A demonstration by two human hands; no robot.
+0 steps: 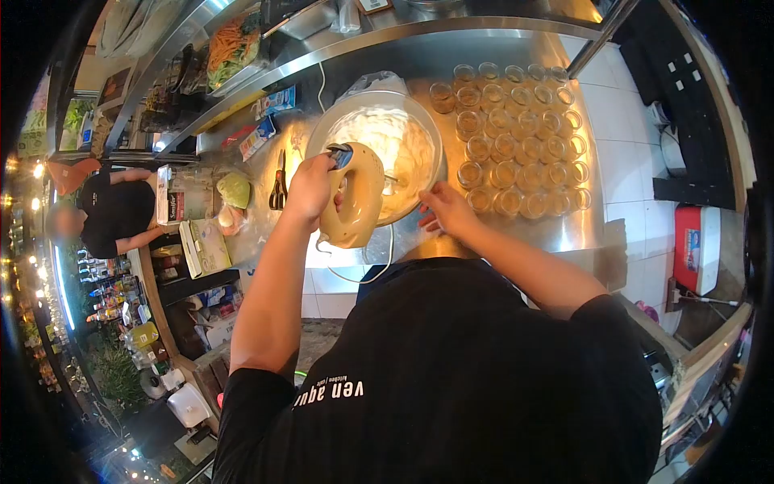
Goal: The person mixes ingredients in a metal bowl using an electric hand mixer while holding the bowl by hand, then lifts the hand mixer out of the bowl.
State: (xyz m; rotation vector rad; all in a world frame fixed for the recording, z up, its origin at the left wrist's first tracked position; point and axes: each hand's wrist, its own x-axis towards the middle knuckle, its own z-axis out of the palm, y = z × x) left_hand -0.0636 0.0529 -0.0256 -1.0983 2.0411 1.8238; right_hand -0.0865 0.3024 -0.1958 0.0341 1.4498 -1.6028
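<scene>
My left hand (311, 190) is wrapped round the handle of a cream-yellow hand mixer (368, 187), its thumb up near the dark control at the top. The mixer hangs over a large metal bowl (439, 133), and its beater reaches into pale, whipped-looking cream (379, 129). A white power cord (390, 252) loops below the mixer. At the bowl's near right side, my right hand (448, 211) grips the rim, thumb on top and fingers curled under the outside.
Rows of clear glass jars (528, 149) stand right of the bowl. Black-handled scissors (279, 189), cartons (258, 137) and a green cabbage-like vegetable (234, 189) lie left. A metal shelf (451, 31) runs above the counter. Another person (121, 206) stands at far left.
</scene>
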